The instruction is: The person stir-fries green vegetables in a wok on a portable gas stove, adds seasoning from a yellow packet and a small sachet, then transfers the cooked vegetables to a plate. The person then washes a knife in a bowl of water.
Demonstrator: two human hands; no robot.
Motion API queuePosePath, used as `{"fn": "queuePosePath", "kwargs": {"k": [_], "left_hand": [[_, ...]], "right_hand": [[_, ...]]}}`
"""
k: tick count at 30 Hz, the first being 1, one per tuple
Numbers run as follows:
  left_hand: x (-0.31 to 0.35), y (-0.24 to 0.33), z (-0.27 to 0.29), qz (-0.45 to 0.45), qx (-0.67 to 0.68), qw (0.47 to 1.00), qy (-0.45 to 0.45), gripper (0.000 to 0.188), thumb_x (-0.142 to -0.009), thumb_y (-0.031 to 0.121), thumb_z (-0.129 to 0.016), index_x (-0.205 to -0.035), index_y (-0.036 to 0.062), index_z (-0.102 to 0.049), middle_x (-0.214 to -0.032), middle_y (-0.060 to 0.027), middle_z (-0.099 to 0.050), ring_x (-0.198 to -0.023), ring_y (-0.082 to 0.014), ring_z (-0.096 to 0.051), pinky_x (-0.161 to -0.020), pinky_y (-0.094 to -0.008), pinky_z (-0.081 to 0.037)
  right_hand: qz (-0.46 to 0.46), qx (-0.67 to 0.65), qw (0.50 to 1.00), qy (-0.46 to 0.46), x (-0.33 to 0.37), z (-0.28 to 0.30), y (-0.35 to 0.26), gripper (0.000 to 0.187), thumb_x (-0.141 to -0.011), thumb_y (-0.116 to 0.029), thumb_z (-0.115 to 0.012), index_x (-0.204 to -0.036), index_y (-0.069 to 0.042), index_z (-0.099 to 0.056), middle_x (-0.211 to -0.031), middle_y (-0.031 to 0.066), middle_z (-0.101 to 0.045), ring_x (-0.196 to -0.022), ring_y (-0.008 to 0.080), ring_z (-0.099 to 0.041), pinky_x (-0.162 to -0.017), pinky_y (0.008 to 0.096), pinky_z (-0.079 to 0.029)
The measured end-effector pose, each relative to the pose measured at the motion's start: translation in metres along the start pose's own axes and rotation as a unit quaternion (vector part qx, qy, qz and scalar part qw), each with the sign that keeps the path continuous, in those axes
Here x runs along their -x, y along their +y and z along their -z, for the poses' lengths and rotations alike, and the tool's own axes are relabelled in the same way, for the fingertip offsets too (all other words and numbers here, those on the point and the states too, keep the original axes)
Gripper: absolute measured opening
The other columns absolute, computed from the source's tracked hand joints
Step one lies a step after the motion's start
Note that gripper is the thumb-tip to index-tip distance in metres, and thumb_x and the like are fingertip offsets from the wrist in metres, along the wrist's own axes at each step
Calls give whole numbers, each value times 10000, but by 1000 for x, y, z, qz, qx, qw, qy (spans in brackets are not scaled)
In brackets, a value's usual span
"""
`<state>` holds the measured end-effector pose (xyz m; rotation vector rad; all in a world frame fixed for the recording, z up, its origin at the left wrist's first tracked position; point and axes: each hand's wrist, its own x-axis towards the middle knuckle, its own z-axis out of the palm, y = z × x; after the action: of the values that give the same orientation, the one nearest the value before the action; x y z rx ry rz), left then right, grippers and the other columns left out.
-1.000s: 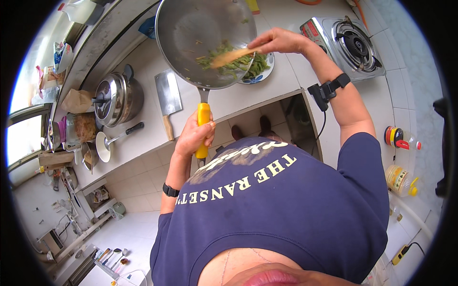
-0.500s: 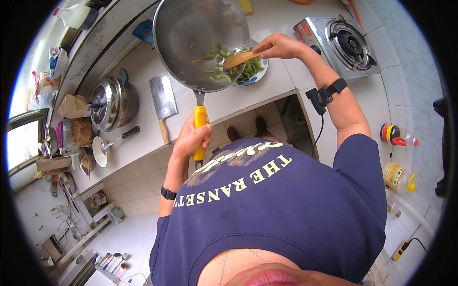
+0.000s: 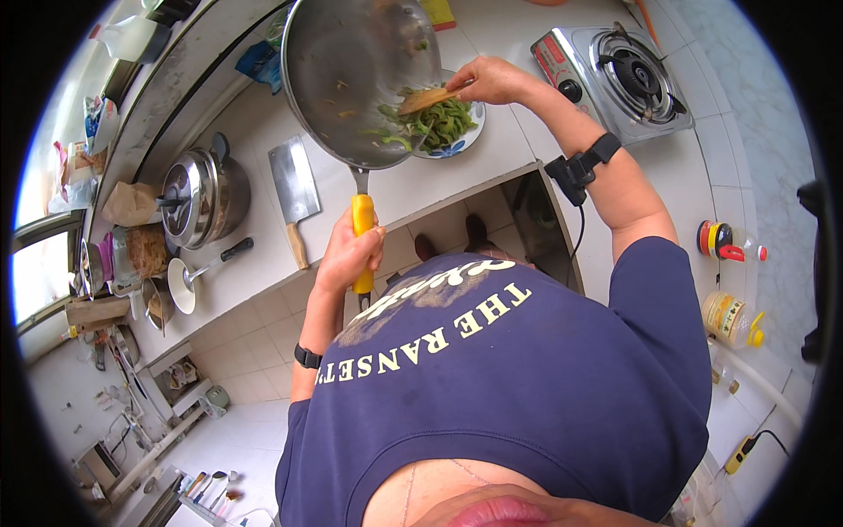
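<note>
My left hand (image 3: 353,253) is wrapped round the yellow handle of a grey wok (image 3: 347,79), which tilts to the right. The wok's right rim overlaps a white plate with blue marks (image 3: 477,133). Green vegetable strips (image 3: 450,125) are heaped on the plate, and a few bits cling inside the wok. Between the fingers of my right hand (image 3: 492,81) is a wooden spatula (image 3: 423,100). Its blade lies over the strips at the wok's lip.
Left of the wok lie a cleaver (image 3: 295,180), a lidded steel pot (image 3: 204,198) and a white ladle (image 3: 183,283). A gas stove (image 3: 628,75) stands at the right. Bottles (image 3: 731,321) are farther right, and the counter edge (image 3: 448,206) runs before me.
The wok has shifted slightly left, and more of the heaped strips and plate show. My right hand has moved a little left with the spatula.
</note>
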<state>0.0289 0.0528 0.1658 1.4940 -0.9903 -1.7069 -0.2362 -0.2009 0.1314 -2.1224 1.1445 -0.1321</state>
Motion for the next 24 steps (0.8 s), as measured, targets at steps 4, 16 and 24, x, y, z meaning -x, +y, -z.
{"fn": "queuePosePath", "kwargs": {"k": [4, 16, 24], "left_hand": [[-7, -1, 1, -3, -36, 999, 24, 148, -844, 62, -540, -928, 44, -420, -579, -17, -471, -407, -111, -438, -417, -266, -395], [-9, 4, 7, -8, -33, 999, 22, 160, -840, 74, -552, -928, 47, -420, -572, -17, -476, -401, -109, -438, -414, -261, -390], [-6, 2, 6, -18, -23, 999, 16, 150, -840, 63, -543, -923, 46, -420, -573, -16, -475, -395, -106, -433, -410, -258, -391]], "right_hand": [[10, 75, 997, 18, 11, 5, -2, 311, -800, -154, -675, -1100, -81, -708, -1017, 138, -712, -931, 247, -682, -879, 320, -514], [54, -260, 964, -13, -2, -13, -20, 326, -828, -205, -693, -1143, -125, -704, -889, 33, -708, -684, 115, -588, -626, 271, -474], [-99, -216, 959, -157, -9, 3, 2, 314, -839, -170, -688, -1152, -173, -706, -825, -31, -655, -522, 45, -322, -405, 240, -237]]}}
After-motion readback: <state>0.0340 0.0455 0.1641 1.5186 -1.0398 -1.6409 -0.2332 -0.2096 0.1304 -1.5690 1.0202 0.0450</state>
